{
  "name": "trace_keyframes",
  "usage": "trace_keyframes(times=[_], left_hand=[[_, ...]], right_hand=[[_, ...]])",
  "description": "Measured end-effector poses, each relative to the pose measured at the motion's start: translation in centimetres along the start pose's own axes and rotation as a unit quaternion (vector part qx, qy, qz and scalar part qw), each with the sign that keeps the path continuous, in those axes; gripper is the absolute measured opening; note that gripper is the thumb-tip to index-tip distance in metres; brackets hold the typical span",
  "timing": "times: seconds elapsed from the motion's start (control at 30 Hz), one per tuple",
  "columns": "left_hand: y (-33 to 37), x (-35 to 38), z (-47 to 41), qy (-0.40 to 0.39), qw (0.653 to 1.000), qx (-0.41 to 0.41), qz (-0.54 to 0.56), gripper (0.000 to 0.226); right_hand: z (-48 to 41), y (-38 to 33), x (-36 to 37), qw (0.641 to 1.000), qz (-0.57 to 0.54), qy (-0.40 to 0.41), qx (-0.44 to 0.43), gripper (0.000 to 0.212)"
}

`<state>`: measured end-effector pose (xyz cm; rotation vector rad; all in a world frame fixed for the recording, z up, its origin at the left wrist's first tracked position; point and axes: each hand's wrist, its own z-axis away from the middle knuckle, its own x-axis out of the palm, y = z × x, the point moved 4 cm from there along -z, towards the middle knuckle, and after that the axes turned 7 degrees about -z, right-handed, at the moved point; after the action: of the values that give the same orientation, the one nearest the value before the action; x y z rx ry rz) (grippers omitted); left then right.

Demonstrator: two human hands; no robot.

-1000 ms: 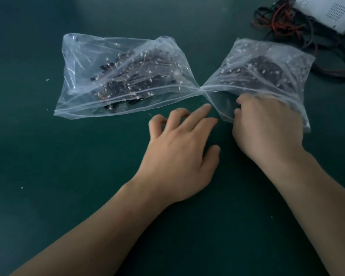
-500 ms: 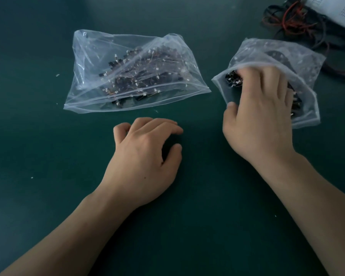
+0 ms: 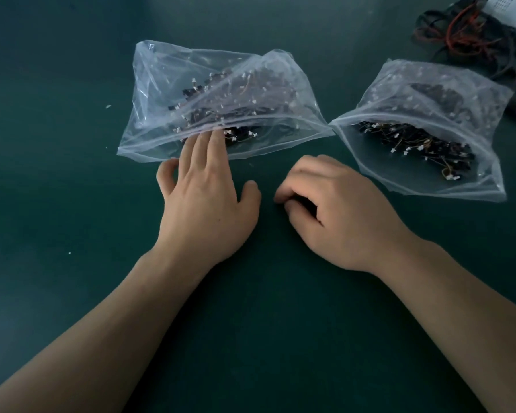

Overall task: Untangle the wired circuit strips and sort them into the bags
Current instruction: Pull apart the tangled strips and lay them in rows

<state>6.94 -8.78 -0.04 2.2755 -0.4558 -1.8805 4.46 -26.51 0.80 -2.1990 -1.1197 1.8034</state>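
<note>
Retrieval step: the left hand (image 3: pixel 204 204), grip wide, is set in the mouth of the left clear plastic bag (image 3: pixel 161 84). What the curled grip of the right hand (image 3: pixel 337 213) holds cannot be told. A dark wired circuit strip (image 3: pixel 245 134) must be pinched next.

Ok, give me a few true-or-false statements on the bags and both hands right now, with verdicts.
1. The left bag and the right bag both hold wired strips. True.
2. The left hand is at the left bag's open mouth, fingers straight. True.
3. The right hand is inside the right bag. False: it rests on the table between the bags, fingers curled.
4. The right bag is sealed. False: its mouth gapes open.
5. Loose cables lie at the far right. True.
</note>
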Motion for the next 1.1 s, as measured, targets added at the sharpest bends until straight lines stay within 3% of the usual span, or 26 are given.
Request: trace_keyframes(times=[0.2,0.37,0.57,0.67,0.77,0.83,0.97,1.1], left_hand=[[-0.8,-0.7,-1.9,0.03,0.998,0.011,-0.046,0.063],[-1.6,0.3,-2.0,-0.047,0.995,0.017,-0.083,0.065],[-1.2,-0.3,-1.4,0.007,0.999,0.016,-0.05,0.051],[-0.8,-0.3,-1.6,0.012,0.999,0.046,-0.025,0.062],[-0.8,0.3,-2.2,-0.038,0.996,0.06,-0.048,0.072],[-0.9,0.8,-2.2,-0.066,0.993,0.064,-0.071,0.069],[-0.7,0.3,-1.9,-0.026,0.998,0.032,-0.051,0.05],[-0.8,0.6,-2.0,-0.056,0.996,0.056,-0.028,0.067]], right_hand=[[-0.3,0.3,0.2,1.0,0.005,-0.007,-0.002,0.026],[-0.3,0.6,0.4,0.999,0.003,-0.024,0.028,0.027],[-0.4,0.8,0.4,0.999,-0.008,-0.029,0.04,0.026],[-0.4,0.9,0.5,0.999,-0.009,-0.027,0.037,0.025],[-0.4,0.8,0.4,0.999,-0.007,-0.023,0.034,0.024],[-0.4,0.8,0.4,0.999,-0.006,-0.022,0.034,0.024],[-0.4,0.9,0.5,0.999,-0.008,-0.026,0.037,0.023],[-0.5,1.0,0.4,0.998,-0.024,-0.018,0.048,0.023]])
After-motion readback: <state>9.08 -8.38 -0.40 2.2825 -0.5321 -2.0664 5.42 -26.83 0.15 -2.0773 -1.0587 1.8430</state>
